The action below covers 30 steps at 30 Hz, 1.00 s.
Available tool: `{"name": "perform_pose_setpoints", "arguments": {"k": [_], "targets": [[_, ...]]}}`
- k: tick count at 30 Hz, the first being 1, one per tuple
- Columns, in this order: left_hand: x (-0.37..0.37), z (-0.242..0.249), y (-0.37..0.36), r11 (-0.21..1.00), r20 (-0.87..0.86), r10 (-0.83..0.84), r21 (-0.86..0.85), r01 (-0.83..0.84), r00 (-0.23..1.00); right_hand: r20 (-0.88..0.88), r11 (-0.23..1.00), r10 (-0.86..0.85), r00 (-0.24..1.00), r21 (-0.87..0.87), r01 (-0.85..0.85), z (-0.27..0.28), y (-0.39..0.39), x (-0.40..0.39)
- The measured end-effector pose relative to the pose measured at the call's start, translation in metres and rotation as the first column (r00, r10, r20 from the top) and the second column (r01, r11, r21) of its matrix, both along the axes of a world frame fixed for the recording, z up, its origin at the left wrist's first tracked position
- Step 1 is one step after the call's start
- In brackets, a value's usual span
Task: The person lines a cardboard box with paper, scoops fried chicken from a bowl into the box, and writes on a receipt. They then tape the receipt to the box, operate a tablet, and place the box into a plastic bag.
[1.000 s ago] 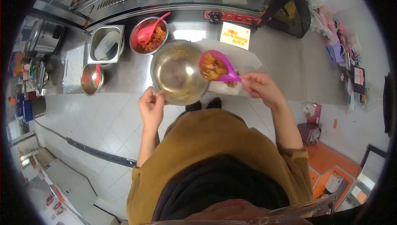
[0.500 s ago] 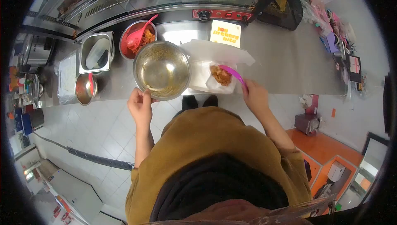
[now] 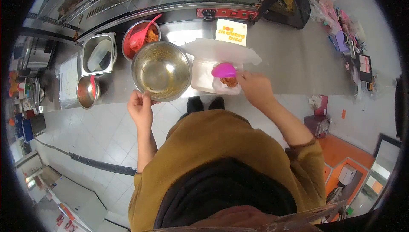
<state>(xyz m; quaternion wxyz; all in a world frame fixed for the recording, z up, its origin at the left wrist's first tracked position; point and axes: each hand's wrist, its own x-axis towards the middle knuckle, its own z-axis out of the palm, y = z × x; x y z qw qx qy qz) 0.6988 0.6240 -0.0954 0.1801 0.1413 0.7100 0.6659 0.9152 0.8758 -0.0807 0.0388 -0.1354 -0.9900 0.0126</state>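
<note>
My left hand [image 3: 141,105] grips the near rim of a large steel bowl [image 3: 161,71] with brownish residue on its inside. My right hand [image 3: 254,88] is closed on the handle of a bright pink spoon [image 3: 224,70], its bowl over the browned food [image 3: 230,82]. That food lies on white paper in an open white box [image 3: 203,82], partly hidden by the spoon. The box's raised lid [image 3: 226,51] leans toward the back. Behind the large bowl stands a smaller bowl [image 3: 127,43] of red-orange food, with a red spoon [image 3: 137,40] in it.
A steel pan [image 3: 85,57] with a pale object in it and a small bowl [image 3: 84,98] with a red utensil stand at the left. A printed white card [image 3: 231,32] lies behind the box. A glass-fronted warmer with a red control panel [image 3: 233,14] runs along the back.
The pink spoon has turned and shifted left, so its broad bowl now shows over the food. My right hand has moved slightly left. The large bowl and my left hand have shifted slightly left.
</note>
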Motion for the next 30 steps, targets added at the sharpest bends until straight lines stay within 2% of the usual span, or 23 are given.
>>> {"name": "perform_pose_setpoints", "arguments": {"k": [3, 6, 12, 15, 18, 21, 24, 26, 29, 30], "targets": [[0.001, 0.001, -0.004, 1.000, -0.021, 0.015, -0.018, -0.016, 1.000, 0.119, 0.988, 0.152, 0.981, 0.022, -0.156, 0.000, 0.003, -0.020], [0.004, 0.003, -0.007, 0.999, -0.010, 0.050, 0.001, -0.050, 0.999, 0.201, 0.986, 0.158, 0.967, 0.018, -0.165, 0.004, 0.006, -0.022], [0.008, -0.005, -0.019, 0.997, -0.005, 0.071, 0.016, -0.070, 0.997, 0.222, 0.981, 0.170, 0.960, 0.050, -0.185, 0.000, 0.020, -0.011], [0.010, -0.004, -0.024, 0.998, -0.050, 0.056, 0.029, -0.055, 0.997, 0.248, 0.993, 0.089, 0.965, 0.054, -0.105, 0.020, 0.021, -0.010], [0.010, -0.006, -0.026, 0.999, -0.100, 0.025, 0.021, -0.023, 0.995, 0.268, 0.998, -0.058, 0.962, 0.013, 0.057, 0.063, 0.016, -0.010], [0.010, -0.014, -0.025, 0.999, -0.163, -0.040, -0.012, 0.039, 0.986, 0.096, 0.956, -0.102, 0.990, -0.265, 0.125, 0.124, -0.004, -0.027], [0.012, -0.010, -0.013, 0.990, -0.220, -0.134, 0.009, 0.139, 0.966, -0.145, 0.947, 0.072, 0.987, -0.302, -0.113, 0.114, -0.023, -0.049], [0.013, -0.003, -0.005, 0.978, -0.288, -0.202, -0.013, 0.207, 0.936, -0.088, 0.976, 0.208, 0.974, -0.048, -0.213, 0.099, -0.037, -0.065], [0.013, 0.000, 0.004, 0.977, -0.470, -0.209, -0.060, 0.205, 0.858, 0.108, 0.985, 0.142, 0.984, 0.079, -0.151, 0.081, -0.057, -0.072], [0.014, 0.001, 0.008, 0.979, -0.528, -0.200, -0.069, 0.193, 0.825, 0.112, 0.986, 0.161, 0.981, 0.030, -0.165, 0.076, -0.062, -0.068]]}}
